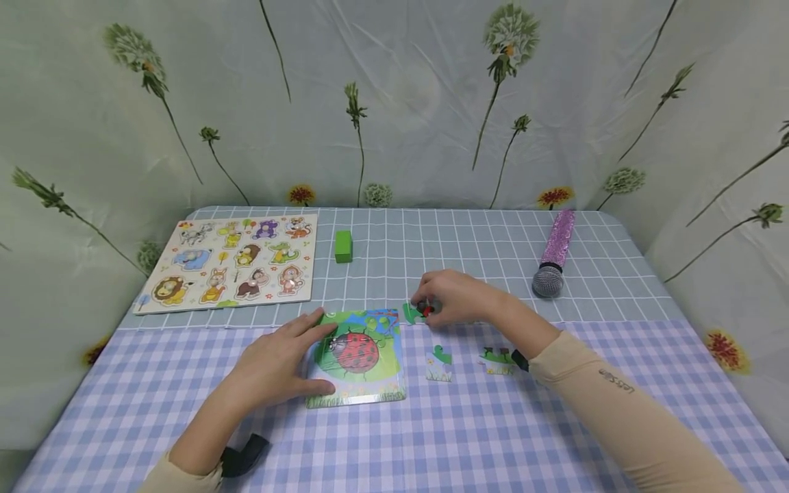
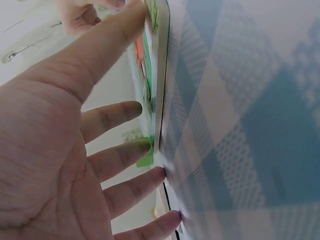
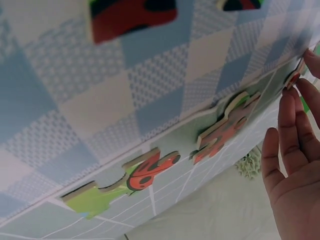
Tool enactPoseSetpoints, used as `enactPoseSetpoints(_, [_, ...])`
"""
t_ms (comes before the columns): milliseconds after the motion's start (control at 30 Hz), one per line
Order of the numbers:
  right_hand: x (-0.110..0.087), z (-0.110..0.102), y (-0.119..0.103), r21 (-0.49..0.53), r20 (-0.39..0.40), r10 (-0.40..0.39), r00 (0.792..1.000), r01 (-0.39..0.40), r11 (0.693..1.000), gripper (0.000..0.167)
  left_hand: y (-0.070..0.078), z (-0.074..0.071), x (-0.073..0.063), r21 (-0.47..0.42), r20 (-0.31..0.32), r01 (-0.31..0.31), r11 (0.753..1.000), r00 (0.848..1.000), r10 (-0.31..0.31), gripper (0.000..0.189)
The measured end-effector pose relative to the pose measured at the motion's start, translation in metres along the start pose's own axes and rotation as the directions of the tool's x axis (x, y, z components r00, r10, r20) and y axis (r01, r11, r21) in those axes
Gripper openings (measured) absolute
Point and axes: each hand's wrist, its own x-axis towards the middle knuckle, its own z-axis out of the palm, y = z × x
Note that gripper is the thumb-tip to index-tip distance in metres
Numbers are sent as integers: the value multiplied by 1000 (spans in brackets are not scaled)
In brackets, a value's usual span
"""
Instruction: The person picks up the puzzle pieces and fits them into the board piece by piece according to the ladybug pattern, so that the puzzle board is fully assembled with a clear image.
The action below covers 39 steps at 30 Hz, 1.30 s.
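A ladybug jigsaw board (image 1: 370,385) lies flat on the checked cloth. My left hand (image 1: 277,363) rests at the board's left side, fingers spread and nearly straight, with the thumb touching its lower left part. In the left wrist view the board's edge is seen side-on beside the thumb (image 2: 100,47). Just past the board's right side, my right hand (image 1: 459,298) pinches a red and black puzzle piece (image 3: 294,76) between thumb and fingertips. Fingers hide much of that piece. Loose puzzle pieces (image 1: 439,370) with green and grass lie right of the board, another puzzle piece (image 1: 498,361) beside the right wrist.
A wooden animal puzzle (image 1: 231,263) lies at the back left, with a green block (image 1: 343,246) to its right. A microphone (image 1: 548,279) with a glittery pink handle lies at the back right. More ladybug pieces (image 3: 150,172) show in the right wrist view.
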Motion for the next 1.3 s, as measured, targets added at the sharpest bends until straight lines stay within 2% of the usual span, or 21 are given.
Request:
enactPoseSetpoints(167, [0, 0, -3, -37, -20, -38, 999, 37, 999, 39, -7, -2, -7, -39, 3, 0, 999, 1000, 0, 101])
enactPoseSetpoints(400, [3, 2, -7, -29, -64, -31, 997, 29, 999, 38, -13, -5, -14, -65, 32, 13, 998, 999, -11, 102])
enactPoseSetpoints(667, [14, 6, -30, -42, -82, -140, 987, 137, 990, 38, -14, -5, -15, -47, 35, 38, 998, 999, -37, 103])
enactPoseSetpoints(900, [22, 12, -48, 6, -49, -144, 988, 144, 990, 36, -15, -3, -15, -67, 40, 64, 996, 997, -62, 105])
enactPoseSetpoints(1300, [29, 20, -66, -11, -54, -194, 980, 194, 981, 36, -13, -2, -14, -69, 46, 82, 994, 996, -79, 108])
